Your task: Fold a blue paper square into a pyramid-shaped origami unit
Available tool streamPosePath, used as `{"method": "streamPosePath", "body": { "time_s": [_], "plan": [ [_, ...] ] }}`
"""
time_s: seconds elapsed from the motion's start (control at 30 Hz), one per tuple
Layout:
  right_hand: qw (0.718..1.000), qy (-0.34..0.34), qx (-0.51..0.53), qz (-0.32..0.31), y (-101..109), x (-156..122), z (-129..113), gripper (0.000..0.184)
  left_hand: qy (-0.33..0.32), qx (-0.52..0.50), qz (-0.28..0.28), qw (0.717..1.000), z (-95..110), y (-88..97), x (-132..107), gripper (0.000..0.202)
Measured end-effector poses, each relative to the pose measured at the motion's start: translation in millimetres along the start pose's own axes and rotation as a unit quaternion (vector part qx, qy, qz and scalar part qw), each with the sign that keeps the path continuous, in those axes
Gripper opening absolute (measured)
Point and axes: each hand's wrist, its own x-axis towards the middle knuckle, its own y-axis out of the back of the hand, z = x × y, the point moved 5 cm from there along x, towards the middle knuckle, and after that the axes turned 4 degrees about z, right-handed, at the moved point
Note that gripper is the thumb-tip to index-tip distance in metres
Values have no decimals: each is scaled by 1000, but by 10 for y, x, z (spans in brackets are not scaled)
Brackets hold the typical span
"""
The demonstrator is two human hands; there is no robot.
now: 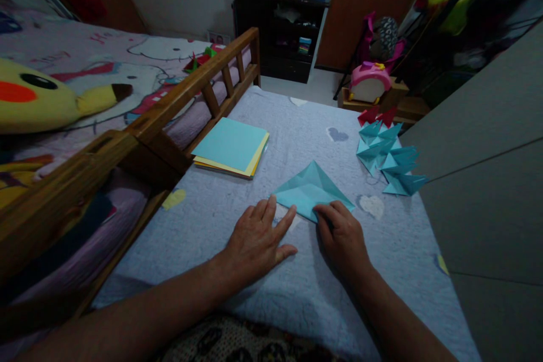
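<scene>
Head view: one sheet mid-fold

Paper lies on the cover, part-folded. Left hand is flat, fingers spread, at its left corner. Right hand fingers are bunched, pinching its near corner. Folded pieces sit right. By my reckoning the stack is still unfolded.

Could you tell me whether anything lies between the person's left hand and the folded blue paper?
Nothing visible does. The left hand lies flat, fingertips at the left corner of the folded blue paper, and the right hand rests on its near edge. The paper stack and folded pieces lie off to the sides.
</scene>
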Motion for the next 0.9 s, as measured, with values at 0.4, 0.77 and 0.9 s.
{"method": "streamPosePath", "body": {
  "time_s": [0.4, 0.77, 0.9],
  "plan": [
    [998, -10, -58, -6, -43, -5, 3, 23, -1, 3, 1, 1000, -13, -49, -9, 79],
    [998, -16, -63, 0, -34, 5, 40, 24, 7, -3, -1, 1000, -18, -55, -22, 81],
    [997, -21, -69, 2, -33, 6, 33, 24, 9, 0, -2, 1000, -18, -56, -24, 81]
  ]
}}
